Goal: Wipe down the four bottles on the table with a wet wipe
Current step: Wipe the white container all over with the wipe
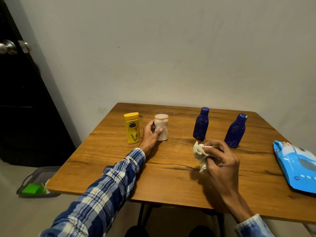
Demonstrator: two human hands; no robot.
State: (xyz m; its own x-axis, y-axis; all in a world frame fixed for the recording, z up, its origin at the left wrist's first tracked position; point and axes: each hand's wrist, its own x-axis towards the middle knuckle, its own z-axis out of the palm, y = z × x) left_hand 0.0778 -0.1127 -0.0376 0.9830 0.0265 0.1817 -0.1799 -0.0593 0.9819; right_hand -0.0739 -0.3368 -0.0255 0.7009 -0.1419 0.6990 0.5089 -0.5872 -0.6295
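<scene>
Four bottles stand upright on the wooden table (171,182). At the left is a yellow bottle (132,128). Beside it stands a short pale pink bottle (162,124), and my left hand (151,133) is wrapped around its left side while it rests on the table. Two dark blue bottles stand further right, one (201,124) near the middle and one (236,131) to its right. My right hand (220,159) holds a crumpled white wet wipe (200,154) just above the table, in front of the blue bottles.
A blue pack of wet wipes (297,166) lies at the table's right edge. On the floor at the left sits a grey tray (34,177) with green and white scraps. A dark door (20,93) is at the far left; a plain wall stands behind the table.
</scene>
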